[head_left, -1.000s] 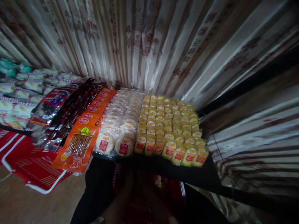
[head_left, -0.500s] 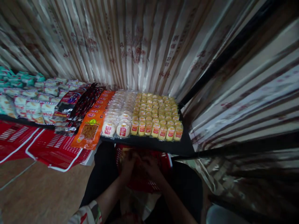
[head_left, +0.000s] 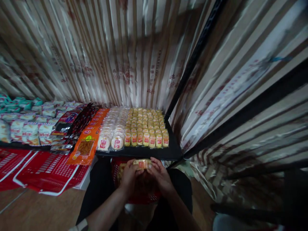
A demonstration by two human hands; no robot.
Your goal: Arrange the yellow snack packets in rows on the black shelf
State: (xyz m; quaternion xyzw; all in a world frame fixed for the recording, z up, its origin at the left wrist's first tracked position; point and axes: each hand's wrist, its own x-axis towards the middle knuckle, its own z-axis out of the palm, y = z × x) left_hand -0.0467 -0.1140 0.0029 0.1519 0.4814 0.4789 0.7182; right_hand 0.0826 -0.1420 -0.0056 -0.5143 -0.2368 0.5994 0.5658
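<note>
A small packaged cake (head_left: 141, 164) in a clear wrapper with a red label is held between both hands, just in front of the shelf edge. My left hand (head_left: 130, 175) grips its left end, and my right hand (head_left: 160, 175) pinches the right end. Below them, between my knees, sits a red basket (head_left: 115, 166) with more yellow packs inside, partly hidden by my hands. Rows of matching yellow packaged cakes (head_left: 146, 139) stand on the black shelf (head_left: 141, 153) beyond my hands.
Left of the yellow cakes are round white packaged pastries (head_left: 117, 142), orange snack bags (head_left: 84, 149), dark packets (head_left: 64, 125) and white snack packs (head_left: 30, 133). Red baskets with white handles (head_left: 48, 171) stand at lower left. A black metal post (head_left: 185, 73) rises at the shelf's right corner, before striped curtains (head_left: 134, 57).
Both hands have risen out of the red basket and now hold a packaged cake up near the shelf edge. The view has shifted, so the shelf appears lower and further left.
</note>
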